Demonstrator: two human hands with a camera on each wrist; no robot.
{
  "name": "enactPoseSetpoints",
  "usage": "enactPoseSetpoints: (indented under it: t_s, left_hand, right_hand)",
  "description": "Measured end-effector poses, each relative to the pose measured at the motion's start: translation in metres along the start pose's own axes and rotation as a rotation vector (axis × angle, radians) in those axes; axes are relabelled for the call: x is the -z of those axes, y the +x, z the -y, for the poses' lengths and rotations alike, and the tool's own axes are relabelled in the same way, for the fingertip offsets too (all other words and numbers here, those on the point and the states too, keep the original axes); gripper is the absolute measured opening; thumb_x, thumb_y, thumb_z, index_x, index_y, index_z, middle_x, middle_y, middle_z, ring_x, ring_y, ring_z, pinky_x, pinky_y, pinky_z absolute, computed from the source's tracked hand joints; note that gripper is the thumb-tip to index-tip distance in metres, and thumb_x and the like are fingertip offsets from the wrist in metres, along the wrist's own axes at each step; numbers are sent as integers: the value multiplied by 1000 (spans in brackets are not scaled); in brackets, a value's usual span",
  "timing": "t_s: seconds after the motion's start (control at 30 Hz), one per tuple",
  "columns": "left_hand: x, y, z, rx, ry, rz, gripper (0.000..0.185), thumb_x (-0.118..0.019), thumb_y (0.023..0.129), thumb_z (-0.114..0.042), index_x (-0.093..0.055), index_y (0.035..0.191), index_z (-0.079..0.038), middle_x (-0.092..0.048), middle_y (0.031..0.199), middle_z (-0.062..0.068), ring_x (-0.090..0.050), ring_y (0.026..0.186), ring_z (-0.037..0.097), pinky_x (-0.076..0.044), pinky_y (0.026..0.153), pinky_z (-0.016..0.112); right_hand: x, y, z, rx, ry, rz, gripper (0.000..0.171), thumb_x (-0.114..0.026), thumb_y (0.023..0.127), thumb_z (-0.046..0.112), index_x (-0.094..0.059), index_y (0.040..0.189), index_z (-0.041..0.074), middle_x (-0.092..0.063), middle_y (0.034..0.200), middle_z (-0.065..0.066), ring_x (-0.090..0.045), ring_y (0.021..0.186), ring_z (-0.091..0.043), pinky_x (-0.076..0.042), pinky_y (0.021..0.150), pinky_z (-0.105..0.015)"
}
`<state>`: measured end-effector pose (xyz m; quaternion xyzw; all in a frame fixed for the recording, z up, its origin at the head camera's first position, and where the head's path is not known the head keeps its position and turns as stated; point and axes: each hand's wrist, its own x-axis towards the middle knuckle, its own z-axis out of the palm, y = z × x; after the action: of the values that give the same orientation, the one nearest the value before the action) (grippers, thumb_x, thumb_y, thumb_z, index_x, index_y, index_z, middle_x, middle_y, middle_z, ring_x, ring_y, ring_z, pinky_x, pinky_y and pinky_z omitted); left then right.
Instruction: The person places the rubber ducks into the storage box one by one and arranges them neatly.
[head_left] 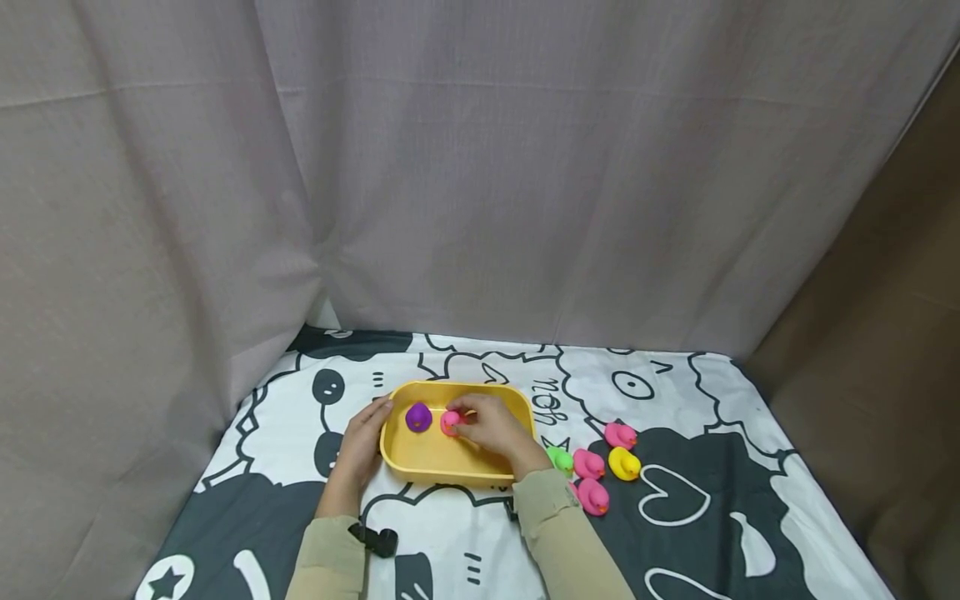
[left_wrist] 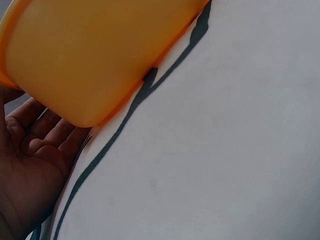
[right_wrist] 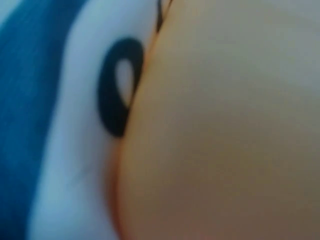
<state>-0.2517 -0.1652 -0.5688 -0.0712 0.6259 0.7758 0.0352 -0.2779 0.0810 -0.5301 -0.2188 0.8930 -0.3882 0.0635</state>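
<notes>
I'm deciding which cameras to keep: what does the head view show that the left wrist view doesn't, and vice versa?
Only the head view shows the right hand pinching a pink duck, a purple duck in the yellow tray, more ducks to its right and the curtain. Only the left wrist view shows the palm of the left hand. Both show the left hand, the yellow tray and the patterned cloth.

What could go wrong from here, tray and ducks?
The pink duck pinched by the right hand may bump the purple duck beside it in the yellow tray.
The right sleeve is close to the green duck outside; pulling back could knock it.
The left hand touches the tray's end, so a push might shift it.
</notes>
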Motion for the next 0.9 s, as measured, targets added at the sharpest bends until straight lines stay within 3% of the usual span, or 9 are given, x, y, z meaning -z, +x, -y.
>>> enactPoseSetpoints:
  t_s: [0.3, 0.9]
  left_hand:
    - [-1, -1, 0, -5, 28, -2, 49, -58, 101, -34, -56, 143, -8, -47, 152, 11, -43, 140, 28, -39, 115, 41]
    - [-1, -2, -2, -3, 8, -9, 48, -59, 101, -33, -56, 142, -8, -48, 151, 11, -46, 138, 27, -40, 114, 40]
  right_hand:
    - [-1, 0, -2, 61, -16, -29, 27, -73, 89, 3, -72, 115, 8, -70, 108, -2, -65, 104, -20, -56, 94, -32]
    - [-1, -1, -2, 49, 16, -45, 29, -75, 90, 7, -71, 118, 7, -71, 108, -3, -66, 103, -21, -57, 92, -32]
